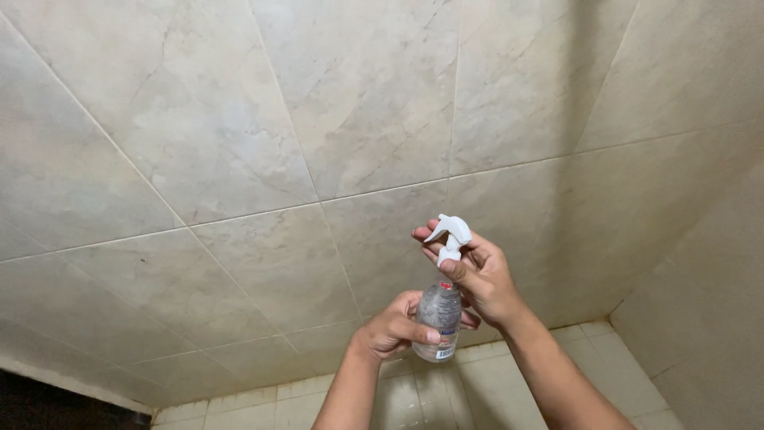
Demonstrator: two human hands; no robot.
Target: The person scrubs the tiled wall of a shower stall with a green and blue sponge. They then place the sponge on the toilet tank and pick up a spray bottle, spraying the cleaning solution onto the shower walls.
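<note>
Tiled walls (239, 119) of large, pale, marbled squares fill most of the view, meeting at a shadowed corner on the right. Smaller pale tiles cover the floor (509, 382) below, which looks wet and glossy between our forearms. A dark strip shows at the lower left edge.

We hold a small clear spray bottle (440, 318) upright in front of the wall, just above the floor line. It carries a label near its base and a thin red ring at the neck.

Our left hand (394, 326) wraps the body of the bottle from the left; its grip is pressed around the plastic, thumb across the front and fingertips hidden behind.

Our right hand (481, 279) comes in from the right and sits higher. Its grip is pinching the white trigger sprayer head (448, 235), thumb against the stem just above the neck and fingers curled behind the nozzle part. The nozzle points to the left, toward the wall.

Whether the sprayer head is fully seated on the neck, we cannot tell.
</note>
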